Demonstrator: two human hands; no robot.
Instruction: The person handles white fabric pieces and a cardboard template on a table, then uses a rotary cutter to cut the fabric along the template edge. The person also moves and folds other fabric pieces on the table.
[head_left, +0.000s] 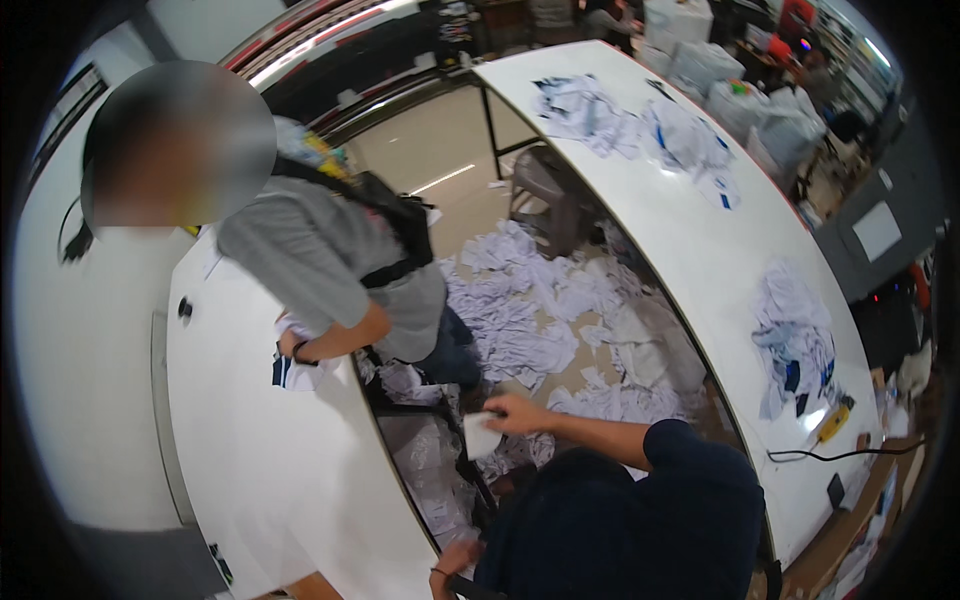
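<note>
My right arm, in a dark navy sleeve, reaches to the left across the gap between two white tables. At its end my right hand (pixel 510 413) is closed on a small white piece (pixel 482 437), held over the gap; blur hides whether it is cloth or paper. Low in the picture, my left hand (pixel 457 562) is beside the left table's edge, close to my dark shirt. A dark band circles that wrist. Its fingers are smeared and partly hidden, so I cannot tell what they hold. White fabric scraps (pixel 520 340) lie heaped on the floor beyond my right hand.
A co-worker in a grey shirt (pixel 350 260) stands at the left table (pixel 250 470), hands on white-and-navy cloth (pixel 295 375). The right table (pixel 700 260) carries cloth piles (pixel 790 340), a yellow tool (pixel 833 423) and a black cable (pixel 850 457). A stool (pixel 550 200) stands beneath.
</note>
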